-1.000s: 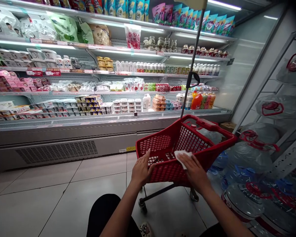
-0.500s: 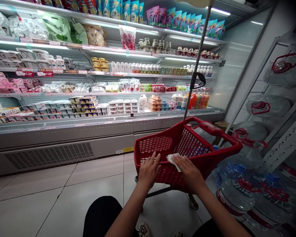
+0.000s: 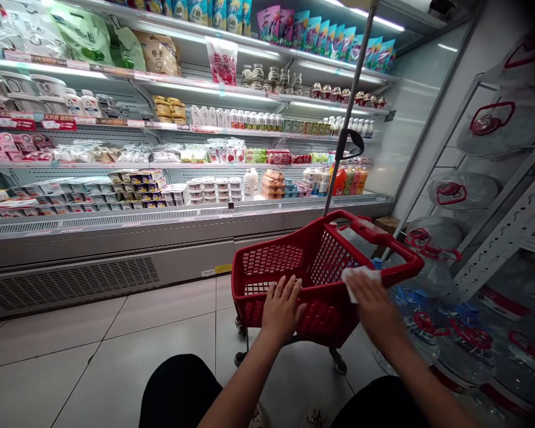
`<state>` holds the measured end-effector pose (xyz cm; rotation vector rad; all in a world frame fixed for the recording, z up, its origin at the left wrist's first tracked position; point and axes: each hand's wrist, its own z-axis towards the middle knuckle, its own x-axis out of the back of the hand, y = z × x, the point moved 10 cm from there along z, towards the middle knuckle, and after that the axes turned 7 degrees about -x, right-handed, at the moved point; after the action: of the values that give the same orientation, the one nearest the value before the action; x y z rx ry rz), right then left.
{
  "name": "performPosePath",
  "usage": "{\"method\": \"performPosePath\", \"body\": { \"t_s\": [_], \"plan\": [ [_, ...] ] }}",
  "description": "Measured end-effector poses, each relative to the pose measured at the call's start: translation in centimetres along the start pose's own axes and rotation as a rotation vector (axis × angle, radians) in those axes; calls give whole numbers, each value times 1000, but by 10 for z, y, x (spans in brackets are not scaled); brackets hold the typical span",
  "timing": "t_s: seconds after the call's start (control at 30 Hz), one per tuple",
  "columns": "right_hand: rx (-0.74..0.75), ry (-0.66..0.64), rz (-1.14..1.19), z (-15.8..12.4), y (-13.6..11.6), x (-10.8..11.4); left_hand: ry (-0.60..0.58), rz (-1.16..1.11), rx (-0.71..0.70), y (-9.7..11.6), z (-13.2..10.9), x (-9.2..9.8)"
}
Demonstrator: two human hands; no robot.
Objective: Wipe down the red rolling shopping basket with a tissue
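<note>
A small red plastic shopping cart (image 3: pixel 323 321) with lattice walls stands in front of me. My left hand (image 3: pixel 282 310) rests on its near rim with the fingers spread, holding nothing. Under the fingers of my right hand (image 3: pixel 377 309) a white wipe (image 3: pixel 351 292) is pressed against the same rim, farther right near the handle (image 3: pixel 403 267). The palm hides part of the wipe. From the cart's far side rises a tall grey pole (image 3: pixel 350 98) with a black hook on it.
A refrigerated display case (image 3: pixel 196 238) with yogurt, bottles and pouches runs behind the cart. On the right, large clear water jugs (image 3: pixel 463 351) with red handles stand by a white metal rack (image 3: pixel 494 261). Below are pale floor tiles (image 3: pixel 160 333) and my dark-clothed knees.
My right hand has slid the wipe rightward along the rim toward the handle. My left hand stays on the rim. The view has turned slightly to the right.
</note>
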<state>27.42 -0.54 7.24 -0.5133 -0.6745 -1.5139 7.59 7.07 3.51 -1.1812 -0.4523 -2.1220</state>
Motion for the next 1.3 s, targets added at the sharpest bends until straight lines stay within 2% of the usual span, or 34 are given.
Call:
{"method": "performPosePath", "body": {
  "t_s": [0.1,0.17,0.2,0.23,0.3,0.43,0.5,0.57,0.7,0.77,0.87,0.97,1.03,1.13,1.3],
  "plan": [
    [96,-40,89,-3,-72,-24,-34,-21,31,10,3,-7],
    [130,-58,126,-2,-98,-31,-52,-20,38,10,2,-8],
    [146,-71,138,-1,-101,-32,-57,-16,35,9,1,-6],
    [159,-84,144,-1,-97,-31,-60,-10,29,7,0,-5],
    [166,-104,135,-1,-70,-24,-65,5,19,3,-3,-1],
    [35,-56,33,-3,22,5,-67,13,28,0,-2,5],
    [-28,-28,0,-3,50,15,-50,4,64,2,3,7],
    [-64,0,-2,-2,57,18,-22,-19,48,13,12,8],
    [-44,27,47,7,42,8,-21,-102,-107,43,25,-1],
    [-9,15,94,13,43,4,-42,-116,-109,46,26,-7],
    [-31,9,153,19,68,13,-56,-103,-88,45,23,-10],
    [-193,63,142,22,108,31,-62,-75,-68,44,20,-9],
    [-244,91,118,22,117,36,-67,-60,-60,45,19,-8],
    [-149,65,82,21,91,22,-74,-56,-65,47,19,-8],
    [90,-17,79,11,14,-11,-60,-58,-79,47,19,-7]
  ]
}}
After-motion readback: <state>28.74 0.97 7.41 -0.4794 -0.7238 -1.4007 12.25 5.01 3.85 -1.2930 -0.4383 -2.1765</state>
